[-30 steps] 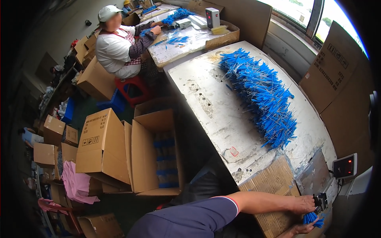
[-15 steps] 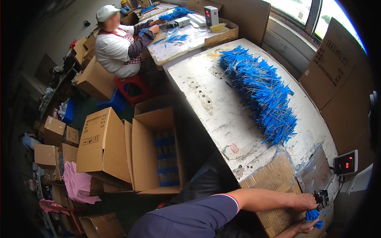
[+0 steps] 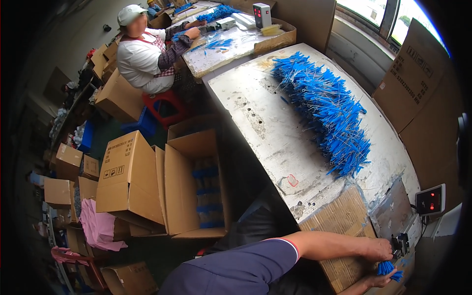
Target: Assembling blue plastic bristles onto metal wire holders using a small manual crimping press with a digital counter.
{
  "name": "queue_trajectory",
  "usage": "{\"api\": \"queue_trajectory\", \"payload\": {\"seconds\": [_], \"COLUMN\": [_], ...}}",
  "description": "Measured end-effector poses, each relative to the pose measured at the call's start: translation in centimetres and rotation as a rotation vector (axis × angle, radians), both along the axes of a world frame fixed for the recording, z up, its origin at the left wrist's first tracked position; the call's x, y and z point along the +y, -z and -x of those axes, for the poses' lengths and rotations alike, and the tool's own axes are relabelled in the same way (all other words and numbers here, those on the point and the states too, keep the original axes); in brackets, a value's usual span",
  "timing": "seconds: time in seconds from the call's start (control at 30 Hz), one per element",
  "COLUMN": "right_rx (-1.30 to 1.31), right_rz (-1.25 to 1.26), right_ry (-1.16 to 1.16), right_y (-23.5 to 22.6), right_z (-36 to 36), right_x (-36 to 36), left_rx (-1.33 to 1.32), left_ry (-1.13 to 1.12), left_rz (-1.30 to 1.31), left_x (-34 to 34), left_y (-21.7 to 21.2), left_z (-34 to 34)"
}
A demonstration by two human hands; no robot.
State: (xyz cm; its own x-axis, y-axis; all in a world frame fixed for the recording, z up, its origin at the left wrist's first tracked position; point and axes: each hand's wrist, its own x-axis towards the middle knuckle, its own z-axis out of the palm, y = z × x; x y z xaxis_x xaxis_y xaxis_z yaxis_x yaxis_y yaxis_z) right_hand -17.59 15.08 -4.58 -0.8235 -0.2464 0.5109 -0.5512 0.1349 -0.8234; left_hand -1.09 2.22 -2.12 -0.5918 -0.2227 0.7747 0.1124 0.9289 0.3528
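Observation:
My left hand (image 3: 377,250) is closed beside a small black fixture (image 3: 400,244) at the table's near right corner; whatever its fingers pinch is too small to make out. Just below it, my right hand (image 3: 380,280) grips a bunch of thin blue plastic sticks (image 3: 386,269), whose ends fan out past the fingers. The two hands are close together over the edge of a flat brown cardboard piece (image 3: 339,221). Farther up the white table lies a long heap of similar blue sticks with thin metal wires (image 3: 329,113), some ending in small loops.
A display box with red lit characters (image 3: 430,200) stands right of the fixture. Upright cardboard (image 3: 418,73) lines the window side. On the left, an open carton (image 3: 177,196) holds blue-banded packs. At the far table (image 3: 201,66) a co-worker (image 3: 142,54) sits handling blue sticks.
The view has shifted slightly. Both hands stay almost in place by the fixture, while the blue sticks in my right hand sit a little differently. The red characters on the near display have changed.

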Motion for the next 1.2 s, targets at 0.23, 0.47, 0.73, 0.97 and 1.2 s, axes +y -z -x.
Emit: {"api": "queue_trajectory", "payload": {"seconds": [0.23, 0.47, 0.73, 0.97, 1.2], "right_rx": [0.615, -0.429, -0.559, -0.532, 0.055], "right_rz": [-0.44, 0.325, 0.342, 0.235, -0.165], "right_ry": [0.132, -0.033, -0.256, -0.185, -0.704], "right_y": [0.4, 0.4, -3.2, -2.5, -5.5], "right_z": [0.5, 0.4, -4.1, -3.8, -17.7], "right_x": [1.0, -2.3, -1.9, -1.7, -5.4], "left_rx": [0.007, 0.14, 0.329, 0.491, 0.008], "left_ry": [-0.015, -0.086, -0.027, -1.042, -1.934], "left_rz": [-0.002, 0.038, -0.359, -0.589, -0.787], "left_x": [0.2, -0.5, 1.7, -9.2, -16.4], "left_y": [0.2, -1.2, -7.7, -9.6, -11.2], "left_z": [0.3, -1.5, -13.5, -46.9, -76.3]}}
